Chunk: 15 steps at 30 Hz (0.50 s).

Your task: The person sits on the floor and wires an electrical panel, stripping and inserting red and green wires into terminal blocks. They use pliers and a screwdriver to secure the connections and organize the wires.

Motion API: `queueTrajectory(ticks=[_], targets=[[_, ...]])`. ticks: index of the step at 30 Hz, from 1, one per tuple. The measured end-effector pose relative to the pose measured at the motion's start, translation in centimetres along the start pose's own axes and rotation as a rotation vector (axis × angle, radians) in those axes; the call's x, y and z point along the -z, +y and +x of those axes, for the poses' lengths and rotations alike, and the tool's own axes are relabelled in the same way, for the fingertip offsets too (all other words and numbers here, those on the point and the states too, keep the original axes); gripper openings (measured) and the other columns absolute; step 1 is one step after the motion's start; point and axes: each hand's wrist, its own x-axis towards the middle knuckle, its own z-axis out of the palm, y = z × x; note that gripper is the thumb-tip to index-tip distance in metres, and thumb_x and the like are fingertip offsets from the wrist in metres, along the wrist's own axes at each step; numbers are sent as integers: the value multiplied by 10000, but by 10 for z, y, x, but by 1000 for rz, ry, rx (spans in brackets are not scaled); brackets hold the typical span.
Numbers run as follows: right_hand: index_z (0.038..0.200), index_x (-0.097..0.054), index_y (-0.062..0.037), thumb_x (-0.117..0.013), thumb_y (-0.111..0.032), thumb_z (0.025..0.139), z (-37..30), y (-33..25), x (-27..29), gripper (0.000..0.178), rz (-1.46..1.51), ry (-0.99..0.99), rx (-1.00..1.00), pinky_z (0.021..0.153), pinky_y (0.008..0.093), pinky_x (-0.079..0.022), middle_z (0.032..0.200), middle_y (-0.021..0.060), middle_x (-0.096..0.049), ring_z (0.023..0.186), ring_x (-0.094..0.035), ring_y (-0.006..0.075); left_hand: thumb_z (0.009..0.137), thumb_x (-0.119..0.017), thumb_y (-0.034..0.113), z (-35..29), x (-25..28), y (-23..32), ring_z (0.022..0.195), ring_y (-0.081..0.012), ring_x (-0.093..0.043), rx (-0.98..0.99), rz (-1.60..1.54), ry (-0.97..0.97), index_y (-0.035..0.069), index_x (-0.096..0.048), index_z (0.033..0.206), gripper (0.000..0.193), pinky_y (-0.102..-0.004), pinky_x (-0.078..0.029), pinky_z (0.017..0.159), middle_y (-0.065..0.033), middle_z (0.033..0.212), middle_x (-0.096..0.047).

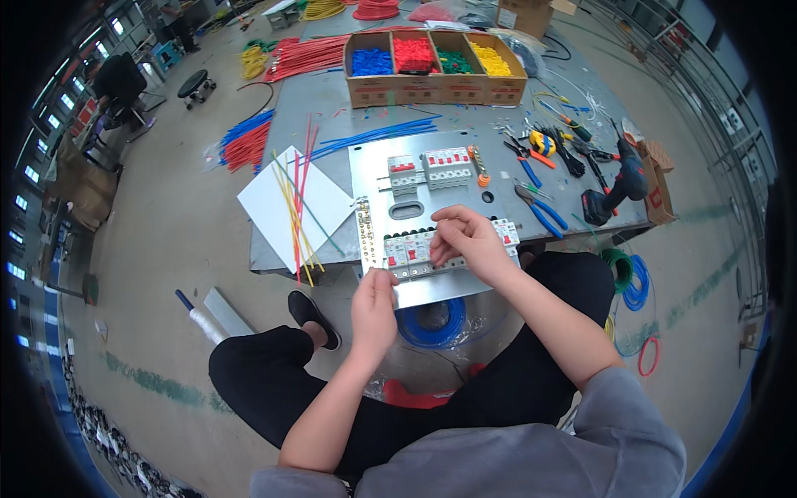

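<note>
A metal mounting plate (pixel 378 166) lies on the table and juts past its near edge toward my lap. My left hand (pixel 375 311) is closed at the plate's lower left corner, thumb up along the edge. Over the near row of circuit breakers (pixel 411 253) my right hand (pixel 469 241) hovers with bent fingers drawn together; anything between its fingertips is too small to make out. Farther up the plate sit a breaker with red levers (pixel 403 170) and a wider breaker block (pixel 448 166). A brass terminal strip (pixel 364 232) runs along the left side.
A cardboard box (pixel 436 91) of coloured caps stands at the back. White paper (pixel 266 199) bearing loose wires lies left. Pliers (pixel 541 212), a tape measure (pixel 544 143) and a cordless drill (pixel 618 191) lie right. A blue wire coil (pixel 432 328) sits below the plate.
</note>
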Motion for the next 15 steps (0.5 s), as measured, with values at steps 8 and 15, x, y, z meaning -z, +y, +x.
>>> queueTrajectory(ticks=[8, 15], targets=[[1075, -635, 12, -552, -197, 1087, -2, -3, -3, 225, -116, 1, 61, 627, 284, -565, 775, 61, -673, 674, -674, 138, 1112, -441, 375, 83, 51, -22, 635, -75, -433, 187, 51, 208, 15, -625, 1034, 412, -255, -374, 607, 30, 702, -474], [1007, -648, 10, -564, -149, 1057, -16, -27, 13, 187, -312, 144, 381, 642, 242, -490, 809, 32, -644, 669, -594, 86, 995, -572, 387, 93, 55, -18, 1219, -457, -520, -18, 947, 292, -68, -679, 1193, 508, -525, -432, 1053, -298, 1224, -595]])
